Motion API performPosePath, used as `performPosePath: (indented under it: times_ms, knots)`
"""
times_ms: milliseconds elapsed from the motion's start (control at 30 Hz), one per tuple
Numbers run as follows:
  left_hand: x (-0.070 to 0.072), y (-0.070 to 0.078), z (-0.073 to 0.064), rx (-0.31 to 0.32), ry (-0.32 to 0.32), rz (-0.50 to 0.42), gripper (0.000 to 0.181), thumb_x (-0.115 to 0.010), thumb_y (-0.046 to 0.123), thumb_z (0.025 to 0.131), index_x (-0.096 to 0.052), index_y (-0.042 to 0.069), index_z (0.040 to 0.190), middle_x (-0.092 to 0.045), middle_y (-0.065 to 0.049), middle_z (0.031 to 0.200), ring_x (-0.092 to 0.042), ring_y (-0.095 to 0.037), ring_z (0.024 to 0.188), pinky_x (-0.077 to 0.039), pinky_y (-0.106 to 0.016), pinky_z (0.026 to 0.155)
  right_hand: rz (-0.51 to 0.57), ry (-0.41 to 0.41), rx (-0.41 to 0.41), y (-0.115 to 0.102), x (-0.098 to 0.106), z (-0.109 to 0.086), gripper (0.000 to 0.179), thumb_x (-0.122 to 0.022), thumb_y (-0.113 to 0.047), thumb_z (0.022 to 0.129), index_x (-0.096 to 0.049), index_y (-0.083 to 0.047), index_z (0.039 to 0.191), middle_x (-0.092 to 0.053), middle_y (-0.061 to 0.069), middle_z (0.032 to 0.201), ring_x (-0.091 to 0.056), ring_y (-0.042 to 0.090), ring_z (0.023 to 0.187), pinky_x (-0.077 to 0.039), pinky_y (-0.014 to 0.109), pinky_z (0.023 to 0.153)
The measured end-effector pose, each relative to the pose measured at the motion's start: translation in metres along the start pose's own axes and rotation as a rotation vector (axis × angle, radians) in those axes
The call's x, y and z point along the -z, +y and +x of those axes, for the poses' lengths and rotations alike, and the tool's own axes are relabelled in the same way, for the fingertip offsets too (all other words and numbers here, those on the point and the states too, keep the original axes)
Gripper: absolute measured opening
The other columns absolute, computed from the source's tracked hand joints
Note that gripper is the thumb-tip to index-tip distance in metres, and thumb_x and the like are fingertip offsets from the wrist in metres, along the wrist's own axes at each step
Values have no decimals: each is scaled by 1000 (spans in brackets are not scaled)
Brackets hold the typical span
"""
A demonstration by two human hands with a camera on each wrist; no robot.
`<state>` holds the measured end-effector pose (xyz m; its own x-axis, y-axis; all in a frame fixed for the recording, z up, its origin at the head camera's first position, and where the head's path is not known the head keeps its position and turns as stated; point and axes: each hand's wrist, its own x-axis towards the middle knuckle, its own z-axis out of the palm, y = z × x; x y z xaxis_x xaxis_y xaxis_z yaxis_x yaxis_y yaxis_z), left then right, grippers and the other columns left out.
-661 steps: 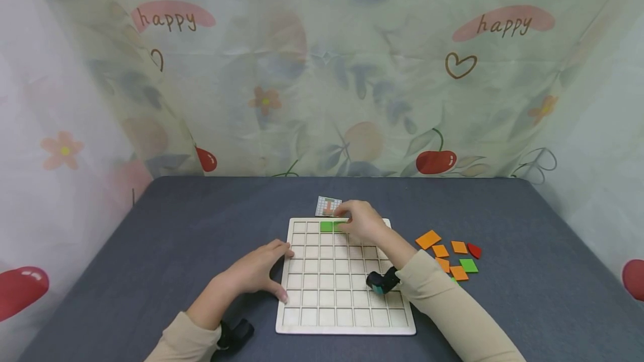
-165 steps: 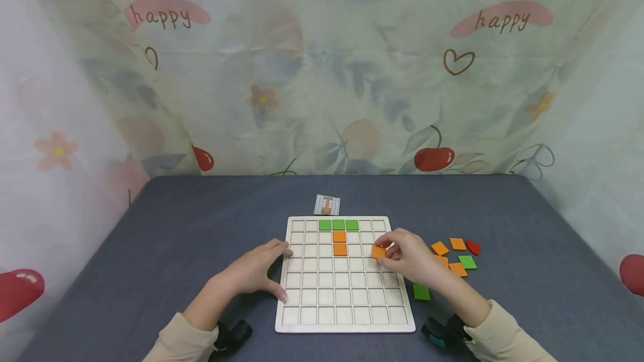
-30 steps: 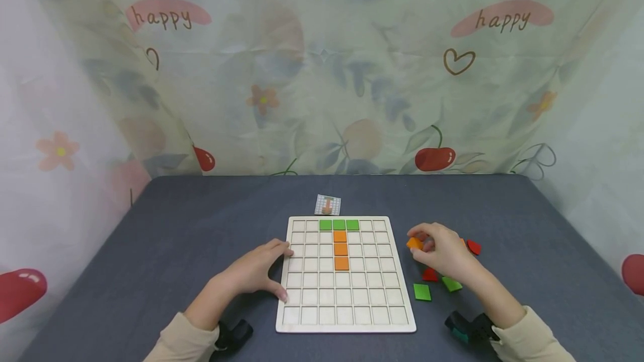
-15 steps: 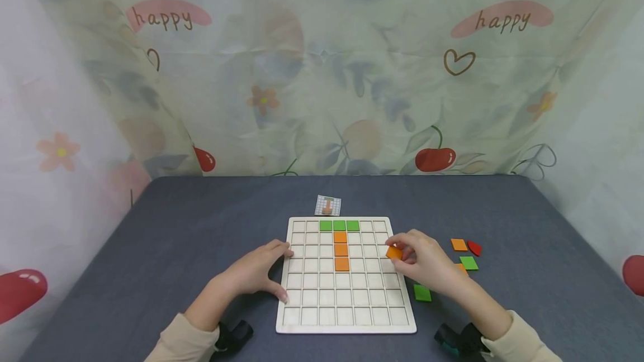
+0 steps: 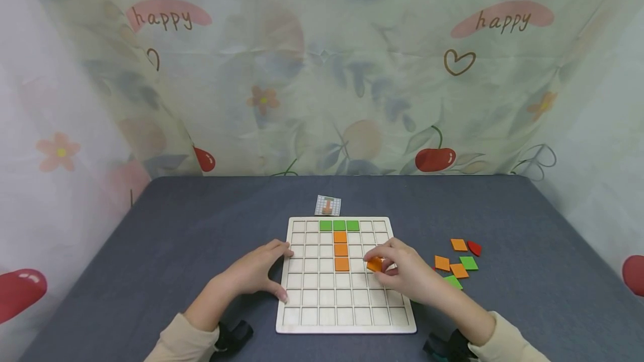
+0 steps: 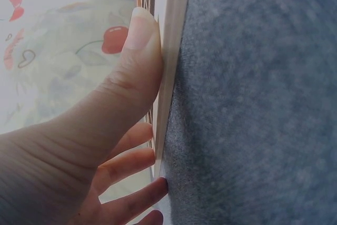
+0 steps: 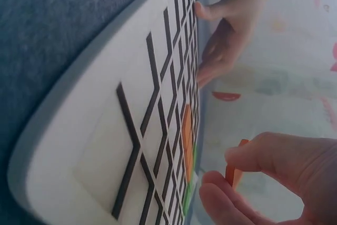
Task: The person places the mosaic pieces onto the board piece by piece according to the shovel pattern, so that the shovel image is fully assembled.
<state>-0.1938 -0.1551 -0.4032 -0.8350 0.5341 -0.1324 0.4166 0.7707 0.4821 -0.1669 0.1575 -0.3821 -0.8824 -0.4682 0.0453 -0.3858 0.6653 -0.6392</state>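
A white gridded board [image 5: 309, 298] lies on the dark table. Three green tiles [image 5: 339, 225] fill part of its far row, and three orange tiles [image 5: 341, 249] run in a column toward the person below the middle one. My right hand [image 5: 405, 274] pinches another orange tile [image 5: 374, 265] between thumb and fingers over the board's right half; the right wrist view shows this tile [image 7: 230, 175] edge-on. My left hand [image 5: 254, 270] rests at the board's left edge, thumb [image 6: 138, 59] and fingertips spread along its rim, fingers relaxed.
Right of the board lie loose orange tiles [image 5: 459, 271], green tiles [image 5: 468, 263] and a red piece [image 5: 474, 248]. Behind the board's far edge lies a small card [image 5: 327, 205] with a printed grid pattern. A patterned curtain [image 5: 322, 99] hangs behind the table.
Since the oldest frame, a third green tile and the orange column have appeared on the board. Lately my right hand has moved left from the loose tiles with an orange tile; my left stayed.
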Motion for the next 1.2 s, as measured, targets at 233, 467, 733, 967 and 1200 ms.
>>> performPosePath:
  times_ms: [233,467,733,967,1200]
  knots:
    - [0,-1,1,2,-3,2,83,-85,40,58,-53,5,125,-47,-16,136,-46,-33,126,-40,-48,102,38,-29,37,-4,-10,3,30,-63,4,81,-68,-12,106,-51,5,95,-53,15,86,-53,19,73]
    - [-1,-2,2,4,-1,3,83,-85,41,58,-53,5,125,-46,-15,136,-45,-33,127,-39,-48,103,14,-47,56,-9,-16,6,33,-64,4,81,-68,-15,107,-51,2,91,-52,14,85,-51,17,72]
    - [0,-1,1,9,-6,5,84,-85,41,58,-52,4,126,-46,-16,136,-46,-34,126,-40,-49,102,7,-51,69,-12,-23,11,31,-67,1,79,-62,-7,109,-55,5,92,-56,13,82,-51,15,67]
    - [0,-1,1,12,-8,4,84,-85,40,58,-52,4,126,-46,-15,136,-45,-33,126,-39,-49,103,-23,-41,89,-14,-30,16,21,-68,1,78,-63,-6,97,-59,4,92,-57,11,79,-49,15,65]
    - [0,-1,1,12,-7,0,84,-85,41,58,-52,4,126,-46,-16,136,-45,-33,127,-39,-48,103,-67,-46,98,-14,-35,20,18,-69,-2,77,-65,-7,93,-60,1,87,-52,8,71,-44,16,61]
